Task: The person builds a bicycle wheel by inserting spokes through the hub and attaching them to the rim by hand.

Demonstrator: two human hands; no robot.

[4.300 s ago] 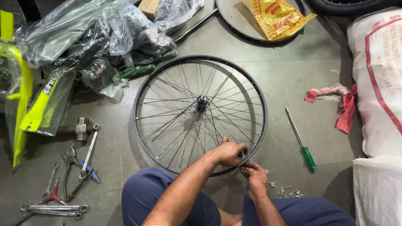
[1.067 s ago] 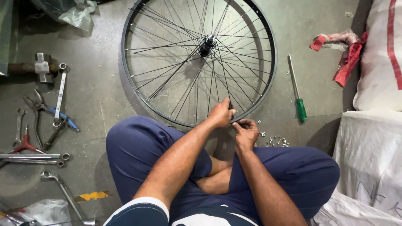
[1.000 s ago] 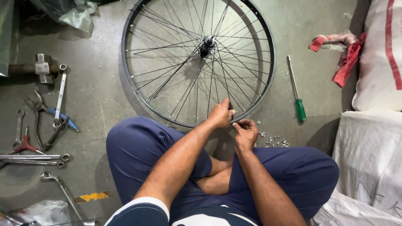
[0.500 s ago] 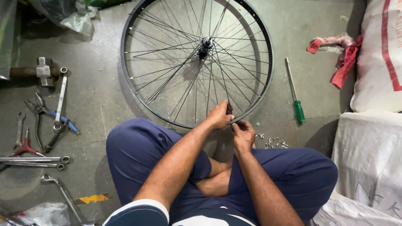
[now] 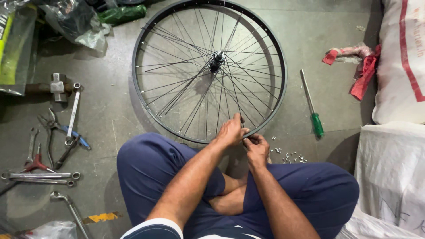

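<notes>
Grip: left hand (image 5: 231, 131) and right hand (image 5: 256, 147) pinch near rim of black spoked bicycle wheel (image 5: 152, 113) | light, stiff; thin spokes (image 5: 186, 90) bend | hold the rim, not the spokes

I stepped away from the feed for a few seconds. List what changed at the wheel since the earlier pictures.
Little changed. Both hands kept to the wheel's near rim: the left hand pinching a spoke end there, the right hand fingering something small beside it. The green-handled screwdriver, loose nipples and spanners lie where they were.

White red-striped sack (image 5: 400, 62) upper right, clear plastic bags (image 5: 73, 22) upper left
</notes>
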